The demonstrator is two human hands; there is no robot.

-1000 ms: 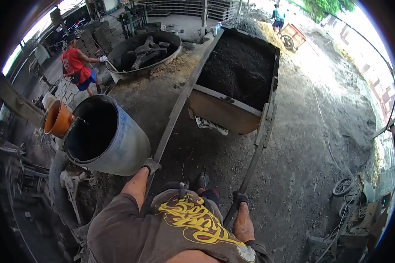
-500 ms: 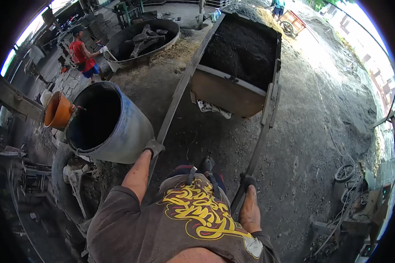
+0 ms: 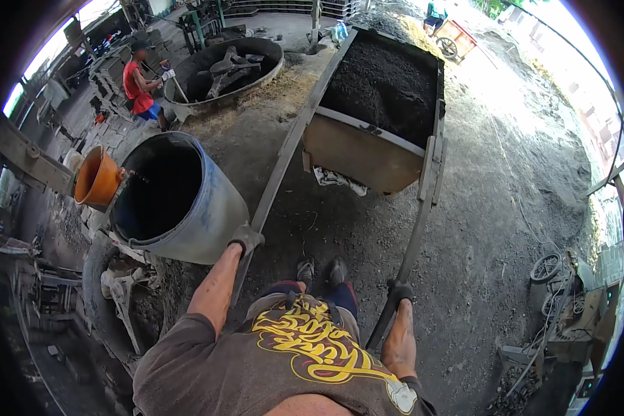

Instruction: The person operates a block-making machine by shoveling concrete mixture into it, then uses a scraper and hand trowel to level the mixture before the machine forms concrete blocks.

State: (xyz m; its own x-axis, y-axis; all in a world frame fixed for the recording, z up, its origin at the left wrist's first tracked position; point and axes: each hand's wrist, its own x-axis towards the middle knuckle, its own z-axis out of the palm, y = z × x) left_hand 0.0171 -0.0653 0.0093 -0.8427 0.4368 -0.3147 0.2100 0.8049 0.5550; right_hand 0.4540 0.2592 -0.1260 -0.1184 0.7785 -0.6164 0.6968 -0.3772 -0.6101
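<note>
Left on the ground point(image 3: 478, 229), an orange bucket point(image 3: 96, 180) adjoins a blue drum point(image 3: 218, 215). Close by the drum, the left hand point(image 3: 248, 239) grips the left handle point(image 3: 279, 173). Ahead, between the handles, is the cart point(image 3: 367, 156), heaped with dark material point(image 3: 374, 76); the right hand point(image 3: 399, 292) is wrapped round the right handle point(image 3: 414, 239). The step looks like controlling the cart; moving it would call for level handles and drum clearance.

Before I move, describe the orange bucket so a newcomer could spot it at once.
Start at the big blue-grey drum beside the person's left hand. Just left of the drum's dark, open mouth is the orange bucket. Its bright colour and much smaller size set it apart.
</note>
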